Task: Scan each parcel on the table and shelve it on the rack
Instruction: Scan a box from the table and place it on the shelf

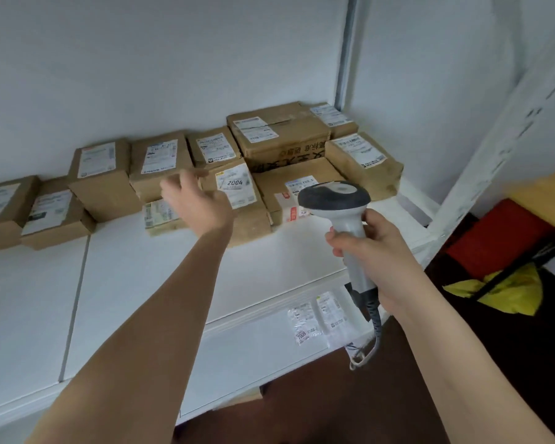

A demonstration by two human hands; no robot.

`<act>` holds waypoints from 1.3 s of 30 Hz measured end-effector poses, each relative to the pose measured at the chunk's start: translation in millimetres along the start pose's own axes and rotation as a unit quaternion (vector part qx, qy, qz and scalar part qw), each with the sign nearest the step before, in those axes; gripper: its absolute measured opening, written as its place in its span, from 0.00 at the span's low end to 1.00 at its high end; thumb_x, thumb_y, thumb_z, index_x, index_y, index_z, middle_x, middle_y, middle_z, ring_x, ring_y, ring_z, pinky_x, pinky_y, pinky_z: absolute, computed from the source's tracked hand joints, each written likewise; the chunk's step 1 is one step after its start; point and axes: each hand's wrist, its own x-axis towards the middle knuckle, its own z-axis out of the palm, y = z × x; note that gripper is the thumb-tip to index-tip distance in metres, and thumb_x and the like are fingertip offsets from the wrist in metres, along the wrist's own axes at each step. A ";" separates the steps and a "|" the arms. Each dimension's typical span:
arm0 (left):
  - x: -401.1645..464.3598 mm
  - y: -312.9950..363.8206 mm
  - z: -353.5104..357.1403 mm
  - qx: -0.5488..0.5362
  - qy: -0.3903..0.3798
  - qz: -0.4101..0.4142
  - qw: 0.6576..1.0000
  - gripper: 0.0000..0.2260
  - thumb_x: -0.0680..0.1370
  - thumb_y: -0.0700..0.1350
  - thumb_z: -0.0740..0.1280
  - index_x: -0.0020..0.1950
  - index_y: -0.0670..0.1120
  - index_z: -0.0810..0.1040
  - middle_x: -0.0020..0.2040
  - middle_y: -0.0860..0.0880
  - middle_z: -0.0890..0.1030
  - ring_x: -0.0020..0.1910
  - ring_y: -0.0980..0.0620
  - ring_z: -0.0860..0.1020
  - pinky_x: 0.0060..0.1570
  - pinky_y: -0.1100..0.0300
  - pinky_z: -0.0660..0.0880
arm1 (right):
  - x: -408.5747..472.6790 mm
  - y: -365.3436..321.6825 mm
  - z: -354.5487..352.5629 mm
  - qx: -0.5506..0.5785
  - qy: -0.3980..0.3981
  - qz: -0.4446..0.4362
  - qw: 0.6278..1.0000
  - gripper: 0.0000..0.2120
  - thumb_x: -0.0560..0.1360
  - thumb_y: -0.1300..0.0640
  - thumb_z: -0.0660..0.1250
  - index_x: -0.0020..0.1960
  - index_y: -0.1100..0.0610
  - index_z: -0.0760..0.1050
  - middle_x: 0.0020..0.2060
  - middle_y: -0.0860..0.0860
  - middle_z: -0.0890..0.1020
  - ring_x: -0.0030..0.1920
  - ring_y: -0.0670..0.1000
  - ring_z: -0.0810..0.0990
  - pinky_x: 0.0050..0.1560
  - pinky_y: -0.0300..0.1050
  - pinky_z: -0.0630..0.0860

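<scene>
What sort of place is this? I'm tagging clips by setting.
Probably a parcel pickup point or small courier depot. Labelled cardboard parcels sit in rows on a white rack shelf, one marked 2004, and the right hand grips a barcode scanner.

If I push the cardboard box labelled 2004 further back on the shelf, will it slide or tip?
The box labelled 2004 looks low and flat-bottomed, so it would probably slide, not tip. The white shelf looks smooth, so likely little drag. Boxes packed behind it would probably stop it soon.
</scene>
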 end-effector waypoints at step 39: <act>-699.2 523.0 545.0 -0.177 -0.703 0.253 0.641 0.09 0.69 0.33 0.60 0.35 0.43 0.77 0.37 0.50 0.78 0.40 0.49 0.76 0.34 0.57 0.70 | -5.9 73.2 -780.9 0.144 0.603 0.032 0.784 0.10 0.74 0.59 0.73 0.53 0.50 0.77 0.42 0.48 0.82 0.34 0.42 0.82 0.37 0.41 0.75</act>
